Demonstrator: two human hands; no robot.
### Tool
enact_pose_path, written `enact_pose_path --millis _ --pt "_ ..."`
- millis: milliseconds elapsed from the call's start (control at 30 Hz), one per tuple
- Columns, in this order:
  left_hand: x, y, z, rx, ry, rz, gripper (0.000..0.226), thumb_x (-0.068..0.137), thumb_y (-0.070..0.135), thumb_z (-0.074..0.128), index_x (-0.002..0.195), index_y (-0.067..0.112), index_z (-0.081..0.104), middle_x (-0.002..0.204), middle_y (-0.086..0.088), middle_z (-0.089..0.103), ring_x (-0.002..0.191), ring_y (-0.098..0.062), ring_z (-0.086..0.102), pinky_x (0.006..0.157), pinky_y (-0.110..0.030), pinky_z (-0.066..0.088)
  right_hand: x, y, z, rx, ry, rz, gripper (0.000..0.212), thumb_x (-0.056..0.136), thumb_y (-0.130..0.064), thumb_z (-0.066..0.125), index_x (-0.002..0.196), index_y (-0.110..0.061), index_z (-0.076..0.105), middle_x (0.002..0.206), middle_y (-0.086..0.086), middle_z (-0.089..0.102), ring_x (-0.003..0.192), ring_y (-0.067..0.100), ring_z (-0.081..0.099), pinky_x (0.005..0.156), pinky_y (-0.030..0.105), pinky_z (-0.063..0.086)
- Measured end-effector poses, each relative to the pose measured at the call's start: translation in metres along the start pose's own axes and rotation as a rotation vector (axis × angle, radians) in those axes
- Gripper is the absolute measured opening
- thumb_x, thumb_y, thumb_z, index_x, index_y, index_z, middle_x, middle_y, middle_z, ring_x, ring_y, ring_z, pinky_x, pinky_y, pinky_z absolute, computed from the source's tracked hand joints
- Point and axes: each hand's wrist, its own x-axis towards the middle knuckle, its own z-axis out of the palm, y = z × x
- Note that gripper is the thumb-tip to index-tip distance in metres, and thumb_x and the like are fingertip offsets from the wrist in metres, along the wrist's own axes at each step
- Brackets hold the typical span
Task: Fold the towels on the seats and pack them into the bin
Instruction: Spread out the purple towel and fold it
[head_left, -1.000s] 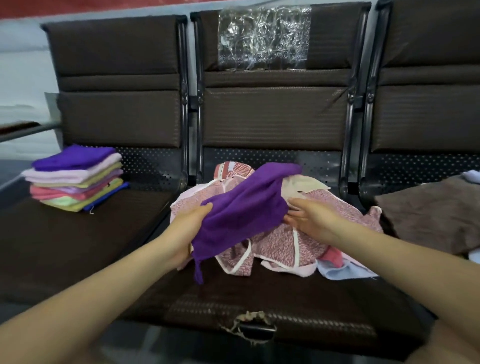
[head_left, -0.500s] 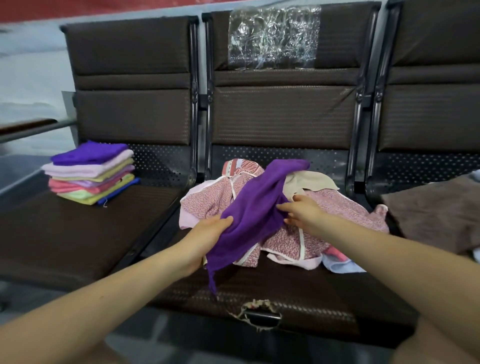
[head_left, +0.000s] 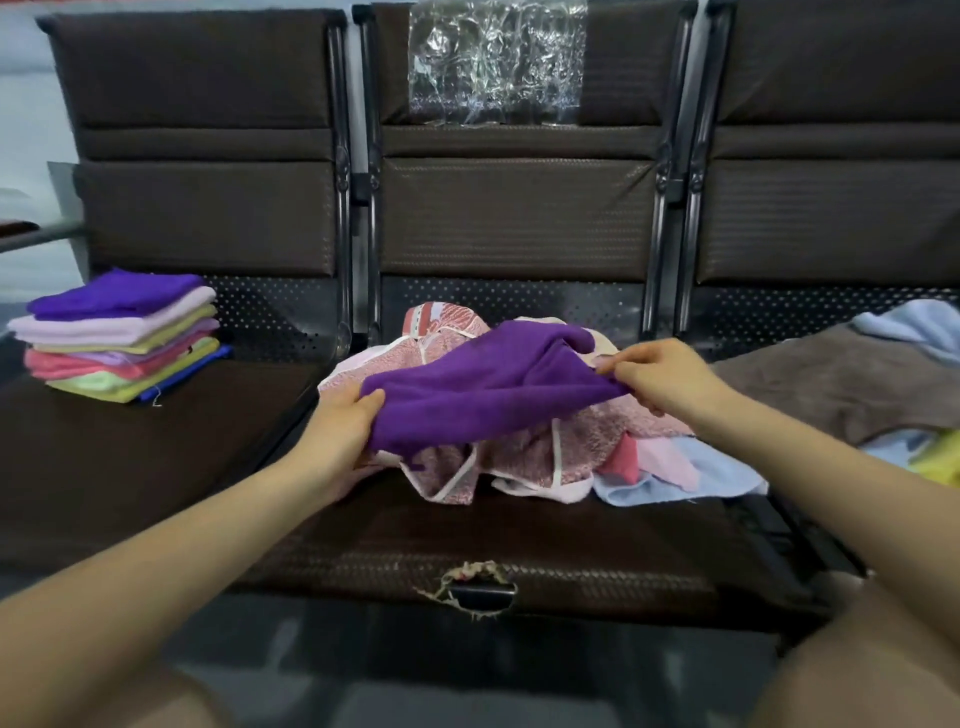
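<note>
A purple towel (head_left: 483, 387) stretches between my two hands above the middle seat. My left hand (head_left: 343, 421) grips its lower left edge with thumb on top. My right hand (head_left: 660, 374) pinches its right corner. Beneath it lies a loose pile of unfolded towels (head_left: 524, 457), pink patterned, red, pale pink and light blue. On the left seat stands a stack of folded towels (head_left: 119, 338) with a purple one on top. No bin is in view.
Three dark brown seats (head_left: 519, 540) stand in a row with metal frames between them. A brown towel (head_left: 841, 384) with light blue and yellow cloths lies on the right seat. The middle seat's front edge is torn (head_left: 475, 587). Clear plastic (head_left: 493, 62) covers its backrest.
My hands have moved apart, pulling the purple towel from a hanging bunch into a wide horizontal span. My right hand shifted right to its corner. The view has tilted slightly.
</note>
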Motion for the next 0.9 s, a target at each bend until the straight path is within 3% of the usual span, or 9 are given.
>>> enact_pose_path --millis 100,200,267,367,433,567,667,767,900 --pt "-0.004 -0.012 -0.001 0.15 -0.081 -0.057 0.019 0.098 0.007 0.044 0.097 0.015 0.061 0.091 -0.013 0.069 0.071 -0.022 0.061 0.065 -0.029 0.048 -0.026 0.002 -0.012 -0.275 -0.152 -0.009 0.027 0.088 -0.017 0.056 0.074 0.003 0.068 0.055 0.005 0.05 0.048 0.016 0.041 0.044 0.023 0.035" --pt "-0.012 -0.028 -0.006 0.5 -0.229 -0.16 0.014 0.096 0.006 0.047 0.095 0.011 0.06 0.055 -0.007 0.052 0.036 -0.014 0.041 0.041 -0.015 0.034 -0.048 0.014 -0.016 -0.463 -0.408 0.108 0.033 0.088 -0.014 0.053 0.056 -0.008 0.052 0.051 0.005 0.047 0.04 0.016 0.041 0.039 0.019 0.036" --pt "-0.016 -0.032 -0.01 0.767 -0.315 -0.18 0.011 0.095 0.008 0.048 0.091 0.012 0.057 0.046 -0.004 0.038 0.025 -0.011 0.029 0.032 -0.011 0.024 -0.06 0.02 -0.014 -0.573 -0.642 0.226 0.029 0.091 -0.016 0.051 0.063 -0.012 0.054 0.053 0.001 0.05 0.036 0.01 0.043 0.038 0.018 0.039" --pt "-0.012 -0.03 -0.013 1.067 -0.394 -0.132 0.008 0.094 0.021 0.053 0.093 0.014 0.057 0.054 -0.006 0.048 0.032 -0.012 0.042 0.033 -0.017 0.033 -0.059 0.024 -0.015 -0.589 -0.809 0.29 0.019 0.093 -0.022 0.056 0.087 -0.007 0.067 0.06 0.001 0.052 0.038 0.008 0.043 0.04 0.019 0.038" --pt "0.001 -0.022 -0.012 1.134 -0.357 -0.072 0.018 0.094 0.034 0.055 0.088 0.017 0.056 0.059 -0.004 0.053 0.041 -0.014 0.047 0.039 -0.019 0.038 -0.044 0.022 -0.018 -0.514 -0.706 0.243 0.022 0.092 -0.022 0.058 0.098 -0.004 0.07 0.059 0.001 0.05 0.038 0.009 0.04 0.04 0.019 0.032" --pt "0.052 -0.014 0.001 0.842 -0.173 -0.008 0.024 0.093 0.035 0.055 0.078 0.017 0.057 0.07 -0.004 0.06 0.061 -0.021 0.056 0.061 -0.031 0.052 0.0 0.019 -0.01 -0.23 -0.31 0.113 0.018 0.091 -0.021 0.06 0.078 -0.01 0.064 0.059 0.001 0.053 0.05 0.014 0.046 0.044 0.02 0.037" --pt "0.083 -0.017 0.015 0.644 -0.173 -0.051 0.028 0.095 0.028 0.048 0.07 0.016 0.052 0.068 -0.006 0.053 0.053 -0.017 0.047 0.055 -0.025 0.042 0.031 0.025 0.012 -0.019 -0.081 0.089 0.013 0.091 -0.02 0.059 0.082 -0.013 0.065 0.079 0.007 0.063 0.073 0.021 0.059 0.062 0.029 0.049" --pt "0.1 -0.02 0.03 0.57 -0.141 -0.044 0.029 0.095 0.028 0.05 0.067 0.018 0.05 0.058 -0.002 0.045 0.048 -0.015 0.04 0.054 -0.023 0.038 0.052 0.026 0.031 0.125 -0.01 0.1 0.018 0.09 -0.02 0.063 0.099 -0.005 0.067 0.097 0.01 0.065 0.087 0.018 0.057 0.082 0.035 0.048" --pt "0.113 -0.016 0.046 0.63 -0.106 0.044 0.019 0.093 0.034 0.056 0.084 0.02 0.065 0.072 0.003 0.059 0.069 -0.015 0.053 0.069 -0.025 0.039 0.069 0.019 0.042 0.537 -0.074 0.269 0.007 0.088 -0.015 0.067 0.084 -0.011 0.064 0.077 0.005 0.068 0.065 0.012 0.061 0.062 0.023 0.048"
